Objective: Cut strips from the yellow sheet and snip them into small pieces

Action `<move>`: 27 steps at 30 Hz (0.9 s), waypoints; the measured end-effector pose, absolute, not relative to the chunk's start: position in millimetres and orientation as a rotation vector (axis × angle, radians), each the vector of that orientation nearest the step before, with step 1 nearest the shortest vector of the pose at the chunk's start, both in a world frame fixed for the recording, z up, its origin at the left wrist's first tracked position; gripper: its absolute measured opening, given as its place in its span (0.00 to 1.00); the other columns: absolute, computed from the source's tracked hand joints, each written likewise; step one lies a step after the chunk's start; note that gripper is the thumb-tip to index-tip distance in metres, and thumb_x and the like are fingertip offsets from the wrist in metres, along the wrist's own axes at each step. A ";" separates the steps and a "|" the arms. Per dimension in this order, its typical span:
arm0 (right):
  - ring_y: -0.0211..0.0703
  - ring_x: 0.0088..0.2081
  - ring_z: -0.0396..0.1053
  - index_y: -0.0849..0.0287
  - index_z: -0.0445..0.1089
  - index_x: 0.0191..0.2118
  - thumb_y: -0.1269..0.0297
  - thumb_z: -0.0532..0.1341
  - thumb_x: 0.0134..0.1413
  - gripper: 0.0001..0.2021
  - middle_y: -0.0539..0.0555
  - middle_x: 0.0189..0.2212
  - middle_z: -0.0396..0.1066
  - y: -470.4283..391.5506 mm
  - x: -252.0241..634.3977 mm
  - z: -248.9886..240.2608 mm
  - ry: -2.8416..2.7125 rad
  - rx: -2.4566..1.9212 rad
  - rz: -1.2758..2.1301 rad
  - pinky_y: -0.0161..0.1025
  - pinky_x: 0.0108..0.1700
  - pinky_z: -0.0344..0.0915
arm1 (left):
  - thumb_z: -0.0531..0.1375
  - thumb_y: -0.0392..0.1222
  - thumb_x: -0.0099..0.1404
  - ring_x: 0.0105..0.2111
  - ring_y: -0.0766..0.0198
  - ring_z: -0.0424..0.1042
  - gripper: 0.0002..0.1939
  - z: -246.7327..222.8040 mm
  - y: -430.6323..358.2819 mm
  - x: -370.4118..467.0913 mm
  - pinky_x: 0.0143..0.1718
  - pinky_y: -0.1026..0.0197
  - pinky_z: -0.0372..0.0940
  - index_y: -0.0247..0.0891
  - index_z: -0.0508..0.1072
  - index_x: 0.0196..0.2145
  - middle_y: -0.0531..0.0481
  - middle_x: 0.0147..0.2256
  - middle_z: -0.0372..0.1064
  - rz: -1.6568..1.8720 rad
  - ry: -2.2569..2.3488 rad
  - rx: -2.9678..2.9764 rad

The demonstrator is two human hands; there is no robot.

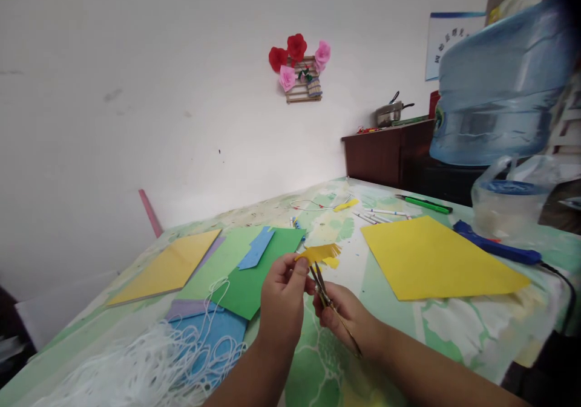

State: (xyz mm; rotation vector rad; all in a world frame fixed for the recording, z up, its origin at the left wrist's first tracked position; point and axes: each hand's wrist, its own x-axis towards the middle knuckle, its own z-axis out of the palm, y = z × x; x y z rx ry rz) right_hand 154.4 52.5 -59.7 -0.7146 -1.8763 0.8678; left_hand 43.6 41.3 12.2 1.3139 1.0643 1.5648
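Between thumb and fingers, my left hand pinches a strip of yellow felt-like sheet whose far edge is cut into a fringe. My right hand is closed around a pair of scissors, blades pointing up and slightly apart, just below the strip. A smaller yellow piece shows beneath the fringe; whether it is joined to the strip I cannot tell. Left of my hands lie a green sheet and a notched blue piece. A large yellow sheet rests to the right.
White string is heaped at the front left, partly over blue sheets. A yellow-orange stack lies behind it. At right are a blue glue gun with a cord, a green utility knife, a plastic tub and white sticks.
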 end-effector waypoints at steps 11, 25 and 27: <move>0.35 0.24 0.52 0.60 0.55 0.29 0.43 0.45 0.49 0.21 0.48 0.22 0.54 56.0 154.3 -59.2 -1.821 -0.751 0.911 0.33 0.25 0.52 | 0.58 0.43 0.50 0.19 0.70 0.64 0.08 8.7 43.8 44.5 0.22 0.67 0.60 0.35 0.69 0.27 0.56 0.19 0.65 1.573 1.269 1.345; 0.34 0.21 0.49 0.59 0.53 0.24 0.45 0.44 0.49 0.21 0.46 0.19 0.50 56.0 154.3 -51.0 -1.846 -0.867 0.775 0.32 0.22 0.50 | 0.57 0.42 0.50 0.22 0.68 0.65 0.07 8.4 46.1 43.2 0.25 0.66 0.60 0.35 0.70 0.26 0.54 0.21 0.67 1.508 1.293 1.456; 0.34 0.21 0.48 0.59 0.52 0.23 0.45 0.44 0.50 0.20 0.46 0.18 0.50 56.4 154.3 -51.5 -1.850 -0.882 0.741 0.32 0.22 0.49 | 0.57 0.42 0.50 0.21 0.68 0.65 0.07 7.9 47.2 43.3 0.24 0.66 0.60 0.35 0.70 0.26 0.54 0.21 0.67 1.508 1.304 1.461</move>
